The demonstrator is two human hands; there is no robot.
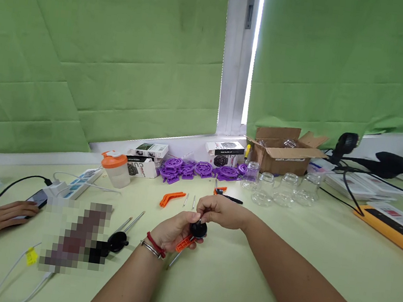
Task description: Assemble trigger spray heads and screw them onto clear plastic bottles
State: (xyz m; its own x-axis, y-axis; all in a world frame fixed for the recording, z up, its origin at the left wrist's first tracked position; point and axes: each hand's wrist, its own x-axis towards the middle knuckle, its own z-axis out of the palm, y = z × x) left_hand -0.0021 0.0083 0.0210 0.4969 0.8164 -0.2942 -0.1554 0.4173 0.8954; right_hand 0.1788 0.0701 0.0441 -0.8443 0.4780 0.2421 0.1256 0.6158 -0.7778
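Note:
My left hand [175, 229], wearing a red band and a metal bangle, is closed around a round black part [198, 229] with an orange handle [185, 243]. Above it, my right hand [220, 211] pinches at the top edge of the black part; whatever is between its fingertips is too small to name. A thin metal rod [174, 259] sticks out below the left hand. Just beyond the hands lie an orange bent handle [172, 198], two short metal pins [186, 199] and another orange piece [220, 190] beside a black strip.
Purple wheel-like parts [203, 169] are piled at the back, near small boxes [224, 153]. Glass jars [265, 189] and a cardboard box [285, 154] stand right of them. Left are an orange-lidded cup [115, 168], a power strip [84, 182], and another person's hand [17, 213] on a phone.

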